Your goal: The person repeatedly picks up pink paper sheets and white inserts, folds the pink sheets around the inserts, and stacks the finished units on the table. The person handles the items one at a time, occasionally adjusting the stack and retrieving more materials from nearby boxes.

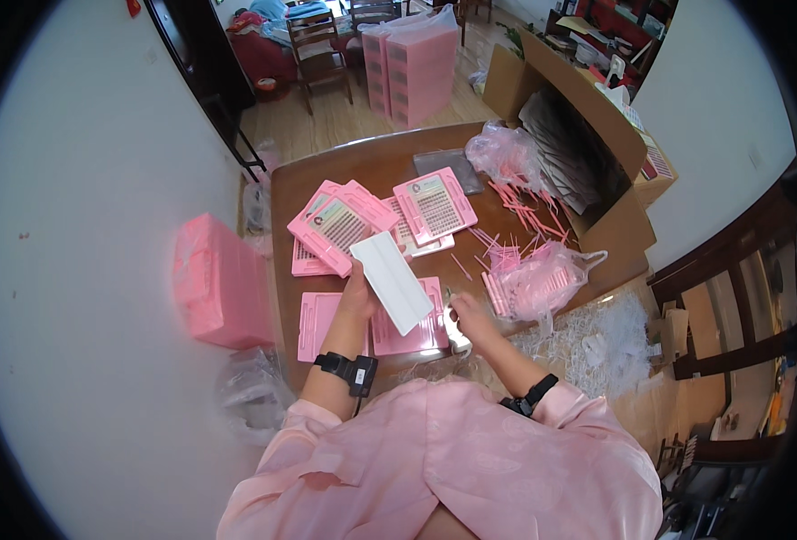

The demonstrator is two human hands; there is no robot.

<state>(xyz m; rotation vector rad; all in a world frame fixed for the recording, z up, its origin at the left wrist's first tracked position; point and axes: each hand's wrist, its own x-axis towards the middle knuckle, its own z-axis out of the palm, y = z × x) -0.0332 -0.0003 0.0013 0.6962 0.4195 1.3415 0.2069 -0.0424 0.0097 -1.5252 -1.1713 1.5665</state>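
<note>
My left hand (357,292) is closed on the edge of a flat white rectangular panel (393,284), tilted above the near side of the table. Beside it, my right hand (473,319) has its fingers curled at a small white tool (456,335), whose kind I cannot make out. Below the panel lie two plain pink trays, a left one (318,321) and a right one (416,337) partly hidden by the panel. Farther off are overlapping pink cases with rows of small dark lash clusters, among them a left case (337,231) and a right case (435,205).
Pink sticks (532,212) lie scattered at the right, with a clear bag (547,282) of pink pieces nearer me. An open cardboard box (597,117) stands at the far right. Pink stacked cases (223,281) stand left of the wooden table (389,144). Pink drawer units (422,76) stand beyond.
</note>
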